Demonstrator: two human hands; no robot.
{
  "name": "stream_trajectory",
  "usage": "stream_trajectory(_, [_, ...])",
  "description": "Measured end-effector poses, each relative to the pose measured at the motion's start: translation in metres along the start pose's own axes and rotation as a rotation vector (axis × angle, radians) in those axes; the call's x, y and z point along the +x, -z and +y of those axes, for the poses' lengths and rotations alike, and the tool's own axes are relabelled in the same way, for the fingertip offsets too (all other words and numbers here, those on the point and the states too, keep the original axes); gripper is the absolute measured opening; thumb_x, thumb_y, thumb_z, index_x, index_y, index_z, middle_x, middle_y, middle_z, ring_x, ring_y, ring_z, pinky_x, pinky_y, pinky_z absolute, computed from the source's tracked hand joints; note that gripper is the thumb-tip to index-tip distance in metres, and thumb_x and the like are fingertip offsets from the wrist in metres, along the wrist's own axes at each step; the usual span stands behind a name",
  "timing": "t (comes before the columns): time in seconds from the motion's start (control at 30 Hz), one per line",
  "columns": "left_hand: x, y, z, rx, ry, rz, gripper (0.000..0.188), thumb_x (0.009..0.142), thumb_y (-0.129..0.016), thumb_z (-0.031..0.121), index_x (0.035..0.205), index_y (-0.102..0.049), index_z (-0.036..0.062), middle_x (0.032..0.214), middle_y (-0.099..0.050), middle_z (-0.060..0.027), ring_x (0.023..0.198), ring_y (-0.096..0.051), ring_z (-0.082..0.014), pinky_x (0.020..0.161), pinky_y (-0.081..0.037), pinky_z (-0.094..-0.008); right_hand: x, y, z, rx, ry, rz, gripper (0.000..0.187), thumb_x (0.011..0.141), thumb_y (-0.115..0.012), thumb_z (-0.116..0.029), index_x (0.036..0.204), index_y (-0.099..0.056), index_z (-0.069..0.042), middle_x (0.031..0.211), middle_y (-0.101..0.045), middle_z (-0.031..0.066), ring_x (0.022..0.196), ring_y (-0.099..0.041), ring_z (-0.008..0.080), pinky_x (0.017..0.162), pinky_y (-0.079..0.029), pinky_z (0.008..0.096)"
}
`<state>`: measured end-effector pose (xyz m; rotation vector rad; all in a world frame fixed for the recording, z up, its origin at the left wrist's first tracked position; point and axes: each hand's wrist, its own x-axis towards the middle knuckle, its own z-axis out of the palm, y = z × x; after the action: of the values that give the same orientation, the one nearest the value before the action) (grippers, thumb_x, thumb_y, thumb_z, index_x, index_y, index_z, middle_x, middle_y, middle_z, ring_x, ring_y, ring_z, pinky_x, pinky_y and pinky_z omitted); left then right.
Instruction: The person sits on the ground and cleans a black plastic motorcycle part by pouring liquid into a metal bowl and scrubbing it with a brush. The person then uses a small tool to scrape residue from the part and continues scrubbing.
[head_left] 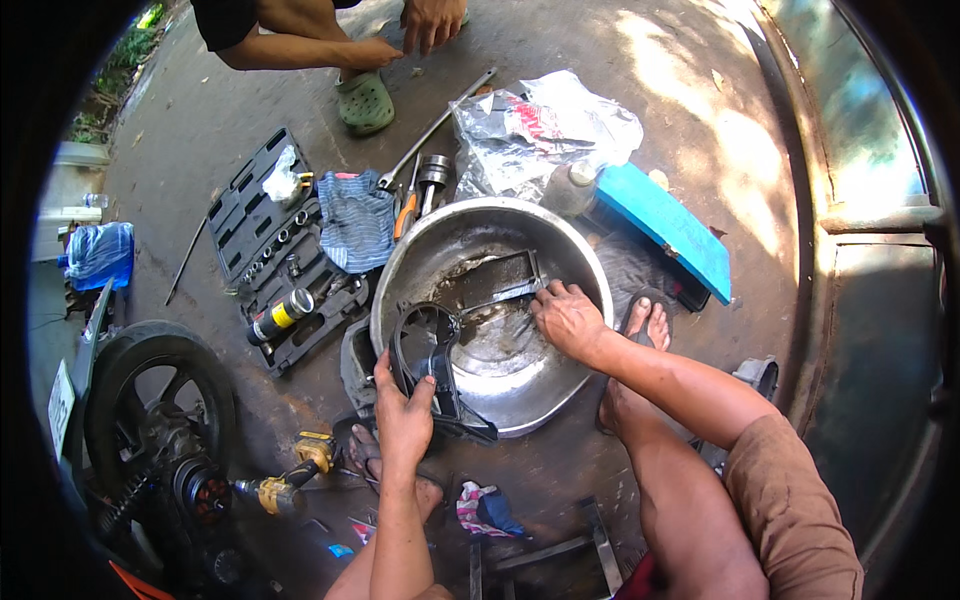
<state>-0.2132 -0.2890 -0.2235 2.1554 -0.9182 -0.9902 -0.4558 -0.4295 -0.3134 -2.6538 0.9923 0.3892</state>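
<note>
A large metal basin [588, 235] stands on the ground between my feet, with murky liquid and dirt on its bottom. My left hand [404, 412] is closed on a black plastic cover [440, 362] with a round ring-shaped opening, tilted over the basin's left rim. Inside the basin lies a dark rectangular part [500, 278]; whether it joins the cover I cannot tell. My right hand [570, 318] reaches over the right rim, fingers curled down beside the end of that part. What its fingertips hold is hidden.
A socket tool case [262, 215] with a spray can [280, 315] and striped cloth [357, 222] lies left. Beyond the basin are a plastic bag [545, 130] and blue panel [668, 225]. A wheel [160, 400], yellow power tool [285, 485] and another person's clog [365, 103] are nearby.
</note>
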Motion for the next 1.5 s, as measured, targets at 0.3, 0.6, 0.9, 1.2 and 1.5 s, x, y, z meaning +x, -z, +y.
stream_trajectory(0.3, [-0.004,0.008,0.004,-0.009,-0.036,0.048,0.069,0.088,-0.067,0.008,0.146,-0.033,-0.0036,0.131,-0.058,-0.0289,0.118,-0.060,-0.0351,0.103,-0.043,-0.0384,0.012,-0.022,-0.038,0.310,-0.036,-0.010,0.030,0.095,-0.044,-0.018,0.099,-0.068,0.000,0.103,-0.068,0.0207,0.101,-0.064,0.0353,0.084,-0.055,0.0461])
stream_trajectory(0.6, [-0.015,-0.004,0.028,0.077,-0.107,0.048,0.068,0.088,-0.065,0.007,0.147,-0.033,-0.0019,0.121,-0.064,-0.0302,0.110,-0.066,-0.0407,0.095,-0.049,-0.0420,0.003,0.073,-0.025,0.728,0.023,0.237,0.025,0.086,-0.062,-0.022,0.101,-0.073,-0.006,0.088,-0.071,0.0206,0.085,-0.070,0.0381,0.079,-0.056,0.0472])
stream_trajectory(0.9, [-0.015,-0.017,0.051,0.193,-0.139,0.004,0.072,0.086,-0.066,0.007,0.148,-0.032,-0.0020,0.118,-0.064,-0.0327,0.110,-0.064,-0.0466,0.094,-0.049,-0.0463,0.002,0.094,-0.022,0.454,0.188,0.247,0.014,0.085,-0.062,-0.018,0.092,-0.070,-0.009,0.076,-0.069,0.0133,0.074,-0.070,0.0343,0.066,-0.056,0.0457])
stream_trajectory(1.2, [-0.019,-0.015,0.061,0.263,-0.160,-0.031,0.073,0.087,-0.065,0.009,0.150,-0.030,-0.0006,0.118,-0.063,-0.0333,0.108,-0.063,-0.0484,0.093,-0.049,-0.0485,-0.002,0.103,-0.014,0.442,0.409,0.228,0.014,0.085,-0.060,-0.016,0.090,-0.068,-0.006,0.076,-0.067,0.0122,0.074,-0.070,0.0337,0.064,-0.054,0.0461])
stream_trajectory(1.5, [-0.021,-0.013,0.062,0.257,-0.152,-0.044,0.073,0.086,-0.066,0.004,0.150,-0.031,0.0001,0.121,-0.063,-0.0314,0.111,-0.064,-0.0448,0.096,-0.049,-0.0450,0.001,0.110,-0.007,0.414,0.389,0.250,0.020,0.088,-0.058,-0.014,0.100,-0.074,-0.010,0.079,-0.069,0.0129,0.078,-0.071,0.0329,0.068,-0.056,0.0440])
